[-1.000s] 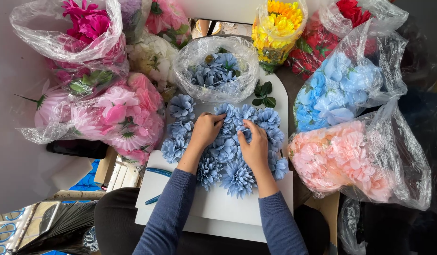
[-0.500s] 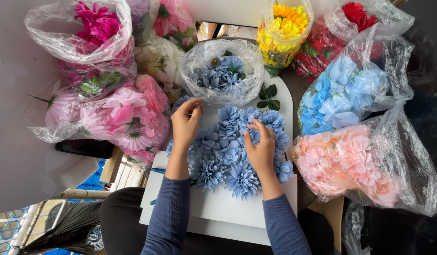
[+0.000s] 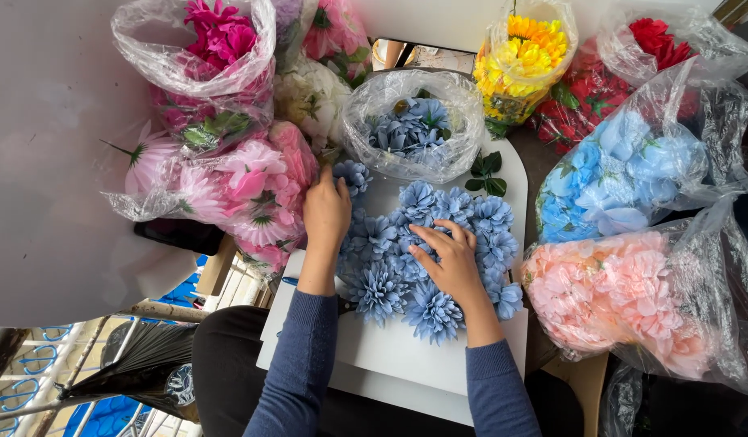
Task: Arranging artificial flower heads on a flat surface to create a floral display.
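A white board [image 3: 438,360] lies across my lap with a cluster of dusty-blue fabric flowers [image 3: 426,251] pressed onto it. My left hand [image 3: 325,212] rests at the cluster's upper left edge, fingers closing on one loose blue flower [image 3: 351,175]. My right hand [image 3: 448,259] lies flat on the middle of the cluster, fingers spread, pressing the blooms down. Behind the board a clear plastic bag [image 3: 414,123] holds more blue flowers.
Clear bags of fabric flowers ring the board: magenta [image 3: 216,48] and pink [image 3: 244,190] at left, white [image 3: 313,97], yellow [image 3: 523,53], red [image 3: 633,65], light blue [image 3: 625,174], peach [image 3: 625,295] at right. Loose green leaves [image 3: 485,174] lie on the board's far edge.
My left hand lifted off the cluster and moved up and left to a loose blue flower at its edge. My right hand stayed on the cluster, spreading flatter.
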